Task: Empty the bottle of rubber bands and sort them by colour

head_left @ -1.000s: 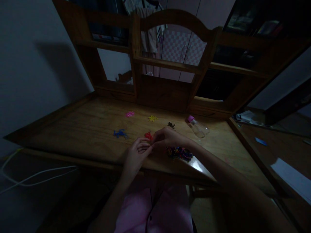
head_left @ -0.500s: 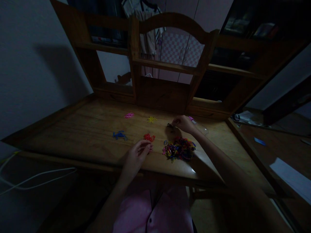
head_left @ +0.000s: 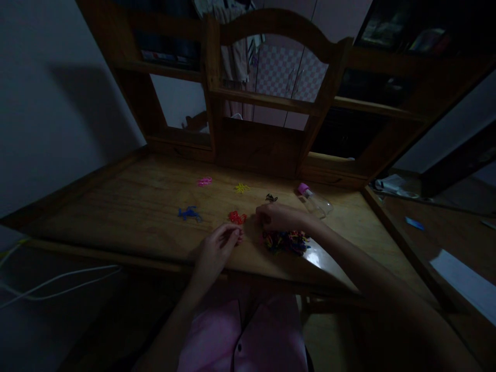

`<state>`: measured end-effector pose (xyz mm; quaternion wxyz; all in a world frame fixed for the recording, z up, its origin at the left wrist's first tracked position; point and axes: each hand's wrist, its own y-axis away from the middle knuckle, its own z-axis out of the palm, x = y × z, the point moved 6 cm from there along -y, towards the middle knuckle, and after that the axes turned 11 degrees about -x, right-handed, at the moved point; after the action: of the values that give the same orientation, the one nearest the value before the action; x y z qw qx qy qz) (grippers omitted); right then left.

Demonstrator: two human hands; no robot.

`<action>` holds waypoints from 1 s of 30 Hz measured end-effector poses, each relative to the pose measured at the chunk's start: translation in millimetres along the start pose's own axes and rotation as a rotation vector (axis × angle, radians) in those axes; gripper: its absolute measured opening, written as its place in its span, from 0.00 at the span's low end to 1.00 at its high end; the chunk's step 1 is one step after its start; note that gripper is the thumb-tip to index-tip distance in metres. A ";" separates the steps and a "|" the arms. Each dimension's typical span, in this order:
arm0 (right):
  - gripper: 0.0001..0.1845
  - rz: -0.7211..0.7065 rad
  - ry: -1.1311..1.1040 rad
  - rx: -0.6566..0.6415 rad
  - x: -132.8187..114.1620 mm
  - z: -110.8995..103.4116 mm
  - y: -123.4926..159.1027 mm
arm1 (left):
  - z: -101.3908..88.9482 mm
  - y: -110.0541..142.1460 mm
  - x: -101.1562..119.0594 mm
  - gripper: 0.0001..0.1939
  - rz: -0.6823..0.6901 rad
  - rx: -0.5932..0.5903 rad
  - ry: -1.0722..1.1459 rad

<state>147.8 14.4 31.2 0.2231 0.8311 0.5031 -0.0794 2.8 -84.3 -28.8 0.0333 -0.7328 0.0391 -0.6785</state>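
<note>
My left hand [head_left: 221, 244] rests at the desk's near side, just below a small heap of red bands [head_left: 237, 217]. Its thumb and fingers are pinched together, and what they hold, if anything, is too small to make out. My right hand [head_left: 269, 216] hovers at the upper left of a mixed pile of coloured bands [head_left: 289, 243], partly covering it. Its fingers are closed downward with their tips hidden. Small separate groups lie beyond: black bands [head_left: 272, 197], yellow bands [head_left: 242, 188], pink bands [head_left: 204, 181] and blue bands [head_left: 189, 213].
A clear bottle with a pink cap [head_left: 315, 202] lies on the wooden desk [head_left: 147, 191], right of the black group. A wooden shelf unit [head_left: 263, 139] rises along the back. At the far right lies white paper [head_left: 465, 281]. A white cable [head_left: 73, 276] hangs at left.
My right hand has moved left and nearer from the black bands to the mixed pile, uncovering the bottle. My left hand stays in nearly the same place.
</note>
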 end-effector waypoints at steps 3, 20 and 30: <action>0.11 0.059 -0.025 -0.044 4.6 -0.3 -2.0 | 0.3 0.1 -0.2 0.12 0.007 -0.006 0.000; 0.09 -0.326 -0.768 0.074 -50.6 -13.9 -146.7 | 0.5 3.9 4.4 0.09 0.003 0.003 -0.070; 0.07 -0.227 -0.718 0.458 25.4 -72.5 -26.9 | -47.0 10.0 13.4 0.12 0.169 0.296 -0.968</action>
<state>129.9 78.0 78.7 0.1836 0.7182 0.4514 -0.4968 -43.1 -95.4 -12.9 0.2056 -0.9447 -0.0182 -0.2547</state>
